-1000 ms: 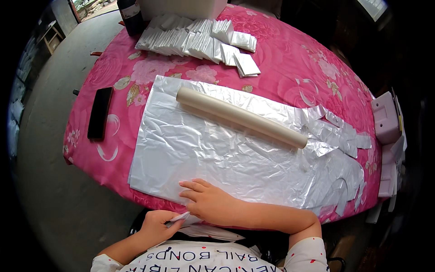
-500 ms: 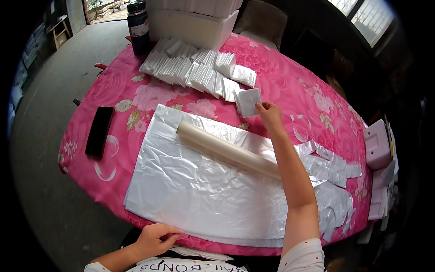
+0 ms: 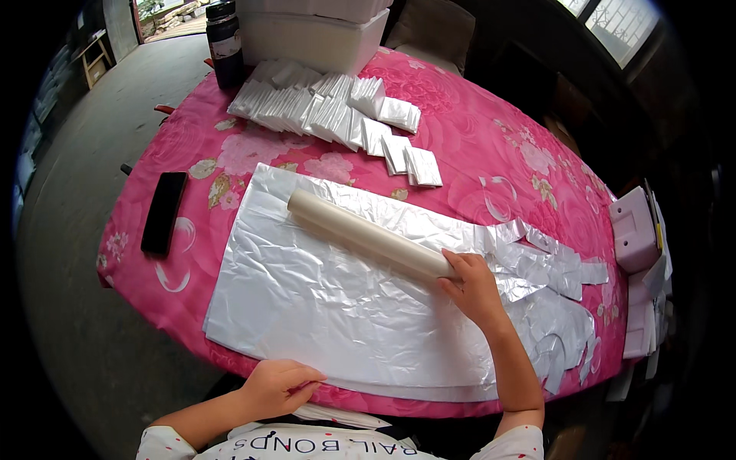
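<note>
My right hand (image 3: 475,287) is closed around the right end of a long off-white tube (image 3: 368,234). The tube lies slantwise on a stack of flat, crinkled, whitish plastic bags (image 3: 337,314), whose cut handle strips spread out to the right. At the near edge of the stack rests my left hand (image 3: 280,389), its fingers half bent, with thumb and forefinger apart at the bags' border. Beyond the bags stand and lean rows of small folded plastic packets (image 3: 299,103); the nearest folded packet (image 3: 423,167) lies at their right end.
A pink flowered cloth (image 3: 460,130) covers the table. A black phone (image 3: 164,213) lies at left. At the back are a dark bottle (image 3: 224,46) and a white tub (image 3: 307,42). Pale pink boxes (image 3: 635,230) border the right side; a chair (image 3: 429,34) stands behind.
My right hand has let go of the folded packet beside the others and come back to the tube's right end. My left hand has shifted slightly, its thumb and forefinger parting.
</note>
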The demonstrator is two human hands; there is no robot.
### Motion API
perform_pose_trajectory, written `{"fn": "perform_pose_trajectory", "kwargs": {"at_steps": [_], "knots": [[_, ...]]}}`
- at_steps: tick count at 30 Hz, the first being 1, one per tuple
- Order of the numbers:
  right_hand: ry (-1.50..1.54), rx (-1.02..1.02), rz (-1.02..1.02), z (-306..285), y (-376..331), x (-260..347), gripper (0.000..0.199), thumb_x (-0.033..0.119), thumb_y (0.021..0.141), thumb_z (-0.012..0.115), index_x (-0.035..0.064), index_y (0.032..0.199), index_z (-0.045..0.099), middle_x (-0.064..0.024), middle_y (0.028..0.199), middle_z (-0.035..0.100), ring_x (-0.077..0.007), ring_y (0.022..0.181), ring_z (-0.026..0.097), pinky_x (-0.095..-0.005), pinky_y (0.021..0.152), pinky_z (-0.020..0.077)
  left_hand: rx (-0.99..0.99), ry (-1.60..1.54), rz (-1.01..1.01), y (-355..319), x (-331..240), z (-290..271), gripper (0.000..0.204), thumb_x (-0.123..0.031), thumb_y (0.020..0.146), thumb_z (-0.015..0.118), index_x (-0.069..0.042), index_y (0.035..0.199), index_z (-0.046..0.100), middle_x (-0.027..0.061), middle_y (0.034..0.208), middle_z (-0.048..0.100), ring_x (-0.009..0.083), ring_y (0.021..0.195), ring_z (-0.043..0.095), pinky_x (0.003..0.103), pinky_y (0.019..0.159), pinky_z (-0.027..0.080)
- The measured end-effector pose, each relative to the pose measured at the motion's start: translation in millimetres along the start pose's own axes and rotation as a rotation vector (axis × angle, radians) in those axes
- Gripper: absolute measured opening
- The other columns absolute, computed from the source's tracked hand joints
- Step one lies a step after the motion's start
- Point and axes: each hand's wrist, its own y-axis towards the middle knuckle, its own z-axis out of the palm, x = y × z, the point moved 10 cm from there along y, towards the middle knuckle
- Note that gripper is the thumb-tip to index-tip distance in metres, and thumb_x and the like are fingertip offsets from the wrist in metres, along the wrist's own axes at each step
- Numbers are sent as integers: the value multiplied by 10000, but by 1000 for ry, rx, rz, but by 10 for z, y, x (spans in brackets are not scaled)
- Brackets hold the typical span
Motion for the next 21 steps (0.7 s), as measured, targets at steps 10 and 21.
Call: {"fn": "perform_pose_trajectory", "kwargs": {"at_steps": [10,21], "knots": [[258,149,-7,284,-1246,413,488,259,815,655,-8,1205,538,-163,1076,565,-310,985,522,-389,848,444,117,282,151,782,-169,922,812,-385,792,653,-41,1413,258,297,1463,92,463,1348,139,472,1085,210],[-218,43,-2,273,-1185,-348,564,382,892,480,111,1376,381,-141,1471,263,-326,1346,262,-443,1087,217,151,391,307,1093,-544,1619,824,-512,784,598,-3,1371,324,296,1464,107,519,1345,27,533,1088,155]]}}
